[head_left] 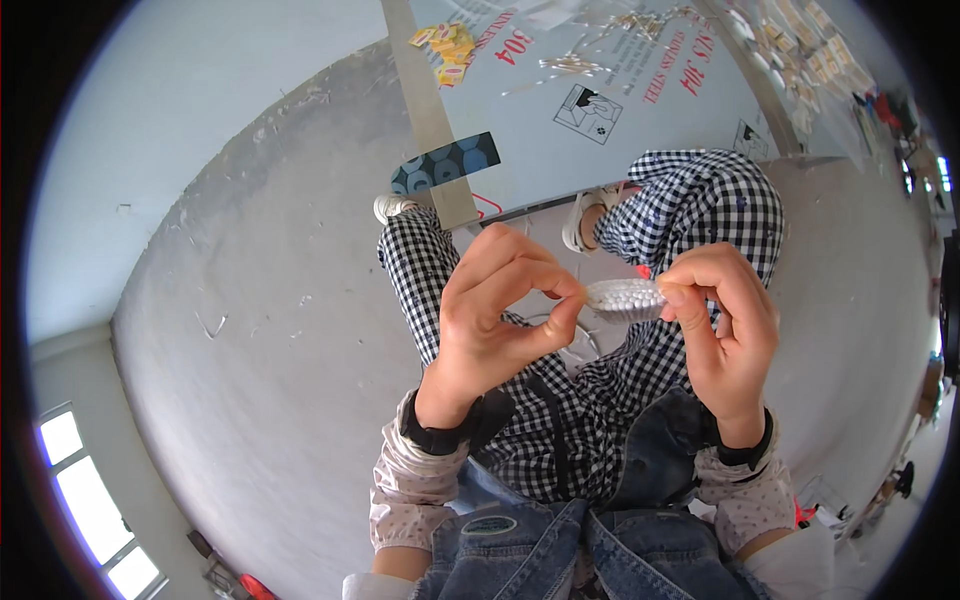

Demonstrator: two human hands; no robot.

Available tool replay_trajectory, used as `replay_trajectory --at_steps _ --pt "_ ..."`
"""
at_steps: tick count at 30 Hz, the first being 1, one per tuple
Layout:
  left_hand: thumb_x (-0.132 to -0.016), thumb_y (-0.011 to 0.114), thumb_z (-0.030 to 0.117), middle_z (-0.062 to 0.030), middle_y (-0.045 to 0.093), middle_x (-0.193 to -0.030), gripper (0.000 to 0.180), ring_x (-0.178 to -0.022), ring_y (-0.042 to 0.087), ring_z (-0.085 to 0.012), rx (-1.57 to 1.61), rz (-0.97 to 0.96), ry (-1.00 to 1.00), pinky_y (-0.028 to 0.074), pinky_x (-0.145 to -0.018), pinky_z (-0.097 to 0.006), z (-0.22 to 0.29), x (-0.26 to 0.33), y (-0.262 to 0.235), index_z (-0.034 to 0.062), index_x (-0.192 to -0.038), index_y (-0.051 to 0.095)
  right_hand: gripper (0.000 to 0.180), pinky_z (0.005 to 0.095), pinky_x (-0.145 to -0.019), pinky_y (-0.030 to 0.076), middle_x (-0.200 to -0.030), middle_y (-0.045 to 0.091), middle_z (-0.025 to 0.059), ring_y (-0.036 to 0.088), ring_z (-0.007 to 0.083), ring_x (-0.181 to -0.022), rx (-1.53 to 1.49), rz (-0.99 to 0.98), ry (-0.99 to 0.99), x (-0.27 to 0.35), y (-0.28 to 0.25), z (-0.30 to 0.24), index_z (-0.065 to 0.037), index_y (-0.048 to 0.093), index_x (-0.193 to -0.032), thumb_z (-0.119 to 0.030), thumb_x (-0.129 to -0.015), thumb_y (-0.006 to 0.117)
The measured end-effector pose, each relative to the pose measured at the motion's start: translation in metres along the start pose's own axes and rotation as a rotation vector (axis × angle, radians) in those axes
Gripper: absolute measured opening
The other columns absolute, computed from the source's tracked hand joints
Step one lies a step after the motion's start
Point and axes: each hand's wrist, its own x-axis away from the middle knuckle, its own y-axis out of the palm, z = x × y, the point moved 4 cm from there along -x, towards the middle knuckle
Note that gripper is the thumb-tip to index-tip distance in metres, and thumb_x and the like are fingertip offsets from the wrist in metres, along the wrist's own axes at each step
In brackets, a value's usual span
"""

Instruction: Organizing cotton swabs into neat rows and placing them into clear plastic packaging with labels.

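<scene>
Over my lap I hold a small clear pack of cotton swabs (625, 299), its many white tips facing up. At its left end, the thumb and forefinger of my left hand (490, 315) pinch it. The fingertips of my right hand (725, 320) are closed on the other end. Both hands are raised at about the same height, apart from the table. Loose cotton swabs (573, 66) lie in a pile on the table (520, 125), with more of them scattered farther back.
Yellow packets (446, 50) lie at the table's far left corner. A dark patterned strip (445, 165) sits across its near left edge. Many swab packs (825, 65) are heaped at the far right. My legs in checked trousers (715, 205) reach the table's front edge.
</scene>
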Motion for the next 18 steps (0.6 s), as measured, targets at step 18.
replay_trajectory --at_steps 18 --pt "-0.070 0.087 0.037 -0.0156 0.060 -0.121 0.076 -0.113 0.057 -0.0270 0.310 0.184 -0.113 0.044 -0.097 -0.040 -0.004 0.007 -0.006 -0.0043 -0.127 0.057 0.012 0.0238 -0.076 0.045 -0.095 0.060 0.0054 0.055 0.0102 -0.085 -0.749 0.087 0.402 0.004 0.026 0.058 0.003 0.058 -0.101 -0.009 -0.097 0.060"
